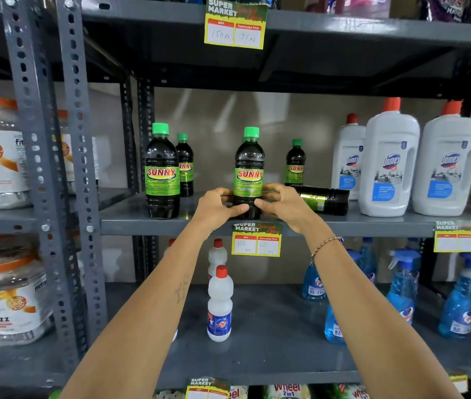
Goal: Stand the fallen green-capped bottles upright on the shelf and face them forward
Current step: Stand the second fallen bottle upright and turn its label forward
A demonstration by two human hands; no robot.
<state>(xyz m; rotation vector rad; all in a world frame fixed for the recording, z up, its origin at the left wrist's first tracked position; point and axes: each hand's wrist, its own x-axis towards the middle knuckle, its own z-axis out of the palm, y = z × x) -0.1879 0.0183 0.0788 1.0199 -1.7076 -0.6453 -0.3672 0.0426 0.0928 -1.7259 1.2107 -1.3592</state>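
Note:
A dark green-capped SUNNY bottle point(249, 168) stands upright at the front of the grey shelf point(148, 223), label facing me. My left hand point(217, 207) and my right hand point(281, 204) both grip its lower part from either side. Just right of it another dark bottle point(324, 199) lies on its side, its cap end hidden behind my right hand. Three more green-capped bottles stand upright: one at the front left point(162, 174), one behind that point(185, 165), one at the back right point(295, 164).
White Domex jugs point(389, 165) with red caps crowd the shelf's right end. Grey slotted uprights point(76, 156) stand at the left. A yellow price tag point(256, 240) hangs from the shelf edge. White bottles point(219, 306) and blue sprayers point(401, 286) stand on the shelf below.

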